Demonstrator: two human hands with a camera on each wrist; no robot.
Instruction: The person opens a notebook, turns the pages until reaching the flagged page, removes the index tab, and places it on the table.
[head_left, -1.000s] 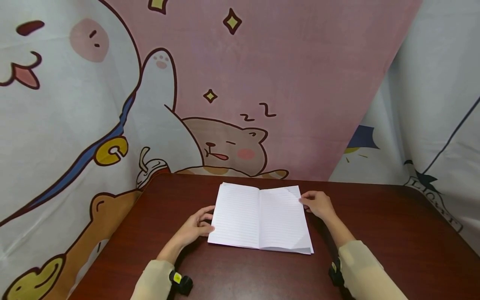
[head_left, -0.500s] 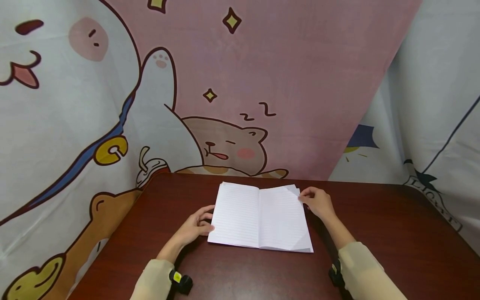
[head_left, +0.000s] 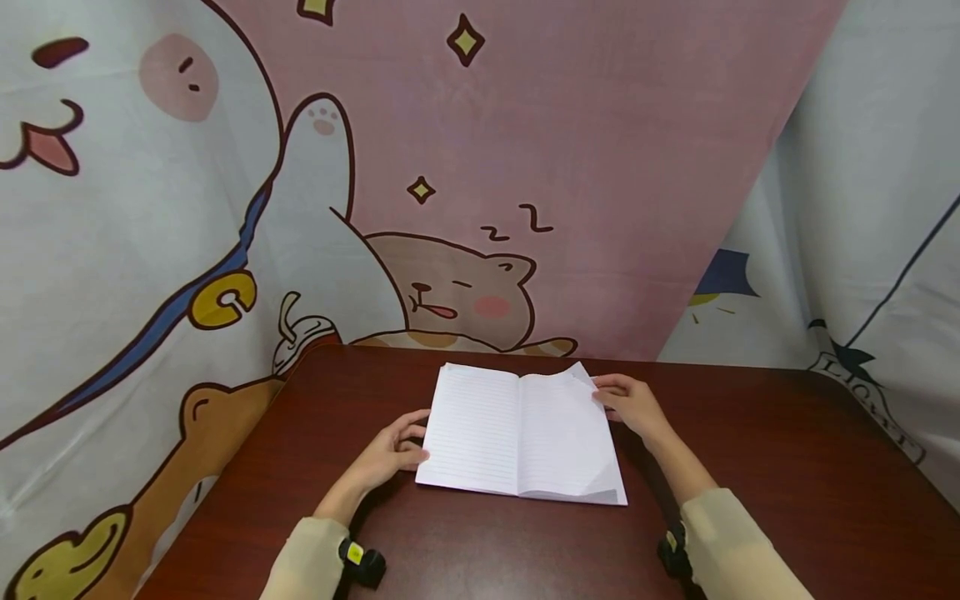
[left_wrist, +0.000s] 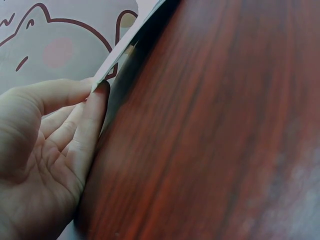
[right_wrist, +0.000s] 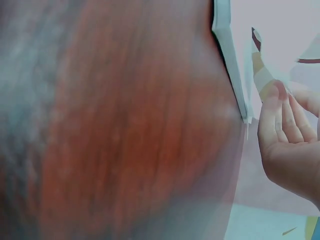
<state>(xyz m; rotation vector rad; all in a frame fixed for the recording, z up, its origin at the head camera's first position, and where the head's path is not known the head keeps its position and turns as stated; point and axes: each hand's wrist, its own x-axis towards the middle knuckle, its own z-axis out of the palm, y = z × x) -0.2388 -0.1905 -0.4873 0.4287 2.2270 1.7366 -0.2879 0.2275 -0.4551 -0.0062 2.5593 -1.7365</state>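
An open notebook (head_left: 472,433) with white ruled pages lies in front of me in the head view. My left hand (head_left: 384,454) pinches its left edge, thumb on top and fingers beneath; the left wrist view shows that edge (left_wrist: 116,59) between thumb and forefinger. At the opposite side my right hand (head_left: 633,408) pinches the right page (head_left: 566,433) near its far corner. That page bends upward there, its far corner standing up. In the right wrist view the lifted page (right_wrist: 282,30) curves away from the thicker stack of pages (right_wrist: 231,60) below, thumb and fingertips on its edge.
The dark red-brown wooden table (head_left: 480,550) extends on all sides of the notebook. A pink and white cartoon-print cloth (head_left: 600,167) hangs behind the table's far edge. Each forearm wears a small black wrist camera, the left one (head_left: 363,567) with a yellow mark.
The right page's far corner has come up and bent inward to the left. My right hand has shifted slightly left with it. The left hand has stayed in place.
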